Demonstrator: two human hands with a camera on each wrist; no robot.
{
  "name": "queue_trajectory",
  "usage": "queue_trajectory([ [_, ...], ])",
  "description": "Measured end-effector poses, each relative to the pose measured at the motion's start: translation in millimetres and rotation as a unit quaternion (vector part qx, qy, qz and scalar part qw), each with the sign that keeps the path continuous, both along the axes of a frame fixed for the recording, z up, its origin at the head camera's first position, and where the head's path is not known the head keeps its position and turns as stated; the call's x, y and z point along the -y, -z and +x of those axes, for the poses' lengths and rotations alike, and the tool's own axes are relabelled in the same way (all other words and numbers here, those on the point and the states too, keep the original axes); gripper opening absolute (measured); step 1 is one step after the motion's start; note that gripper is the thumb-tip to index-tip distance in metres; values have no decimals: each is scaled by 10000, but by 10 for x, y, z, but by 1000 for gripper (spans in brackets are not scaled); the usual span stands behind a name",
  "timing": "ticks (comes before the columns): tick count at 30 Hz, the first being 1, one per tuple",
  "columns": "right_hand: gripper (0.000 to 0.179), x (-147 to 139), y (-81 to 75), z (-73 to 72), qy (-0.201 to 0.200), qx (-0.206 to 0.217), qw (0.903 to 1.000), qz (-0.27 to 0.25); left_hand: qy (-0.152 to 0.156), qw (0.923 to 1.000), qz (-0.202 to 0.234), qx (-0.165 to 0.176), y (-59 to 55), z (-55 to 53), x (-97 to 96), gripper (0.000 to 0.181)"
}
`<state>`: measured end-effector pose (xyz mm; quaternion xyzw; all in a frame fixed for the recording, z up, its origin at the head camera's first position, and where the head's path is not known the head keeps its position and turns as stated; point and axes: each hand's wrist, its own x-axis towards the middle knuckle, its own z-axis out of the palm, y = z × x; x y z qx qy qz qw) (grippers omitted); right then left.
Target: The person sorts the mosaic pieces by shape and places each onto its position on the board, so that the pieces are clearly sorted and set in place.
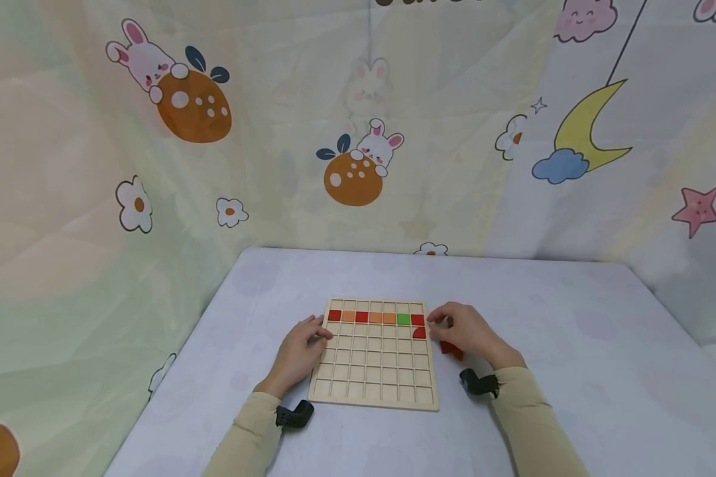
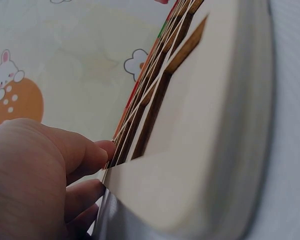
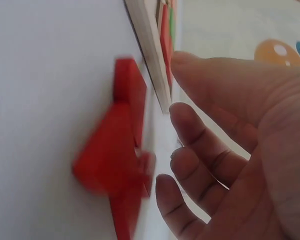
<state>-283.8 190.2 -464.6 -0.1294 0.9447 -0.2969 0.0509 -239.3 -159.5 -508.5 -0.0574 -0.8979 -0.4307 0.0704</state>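
Seen from above: a wooden grid board (image 1: 374,371) lying flat on a pale table (image 1: 573,344), with two hands at its sides.

Left hand (image 1: 301,350) resting at the board's left edge, fingertips (image 1: 325,334) touching the frame near the upper rows. In the left wrist view, fingers (image 2: 85,155) gently bent against the board's rim (image 2: 210,150), not wrapped around anything.

Right hand (image 1: 462,329) at the board's right edge, fingers loosely curved and parted in the right wrist view, fingertips (image 3: 182,117) just beside the board's rim (image 3: 150,50). Impossible to tell whether thumb and forefinger pinch anything.

Just beyond those fingertips, inside the board: a red piece (image 1: 419,332) in the rightmost cell of the third row. Directly above it, a row of seven coloured tiles (image 1: 374,317): red, orange, red, orange, orange, green, red.

Under the right palm, on the table just outside the board: loose red pieces (image 1: 451,349), blurred in the right wrist view (image 3: 117,160), close to the fingers but not held.

Behind the table, a cloth backdrop (image 1: 191,106) printed with rabbits, flowers, a moon and a star.
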Motion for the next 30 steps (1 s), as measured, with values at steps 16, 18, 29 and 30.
queue_trajectory([
  [16, 26, -494, -41, -40, 802, -24, 9968, 52, 6, 10000, 17, -39, -4, 9, 11, 15],
  [18, 26, -517, -22, -39, 782, -37, 9969, 76, 9, 10000, 23, -53, -5, 11, 10, 15],
  [29, 28, -443, 44, -24, 626, 411, 9970, -174, -16, 10000, -15, -67, 21, -7, -2, 16],
  [30, 28, -431, 39, -24, 589, 413, 9973, -165, -15, 10000, -13, -81, 22, -9, -4, 16],
])
